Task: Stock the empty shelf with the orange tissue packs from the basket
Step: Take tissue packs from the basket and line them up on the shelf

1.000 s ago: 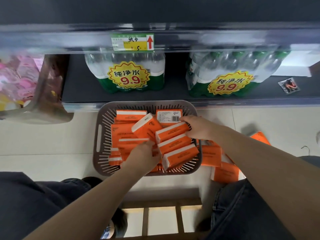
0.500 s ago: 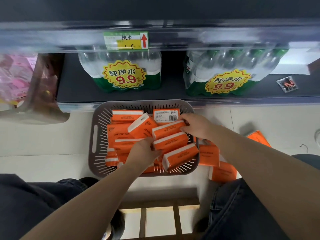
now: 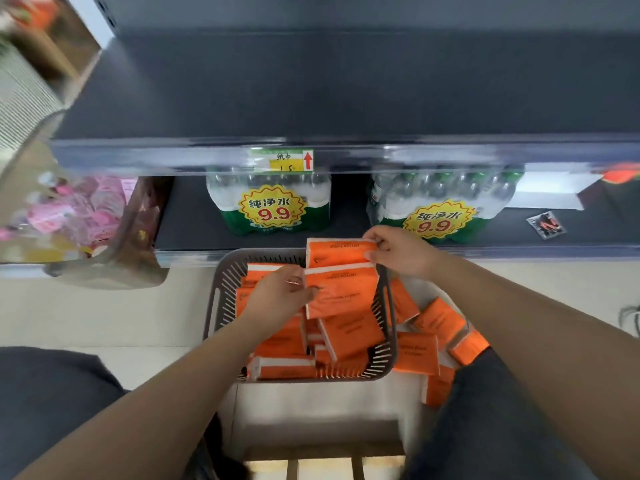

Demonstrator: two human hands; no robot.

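Stool slats (image 3: pixel 322 467), wooden, nearest us at the bottom edge, between our dark trouser legs. Next, loose orange tissue packs (image 3: pixel 417 353) on the pale floor, just right of the basket. Basket (image 3: pixel 213 306), grey, slotted walls, on the floor below the shelving, part-filled with orange tissue packs (image 3: pixel 349 332) lying at mixed angles. Our left hand (image 3: pixel 277 297) over the basket, fingers closed on the left edge of a lifted pack (image 3: pixel 341 292). Our right hand (image 3: pixel 401 251) farther forward, fingers pinching the right end of a second pack (image 3: pixel 337 252), held just above the first; the two packs touch along one long edge. Beyond, low shelf (image 3: pixel 183 220) carrying two shrink-wrapped water bottle multipacks (image 3: pixel 270 202), each with a yellow 9.9 sticker. Price tag (image 3: pixel 284 160) with red arrow on the rail above. Farthest, empty dark shelf (image 3: pixel 346 91).
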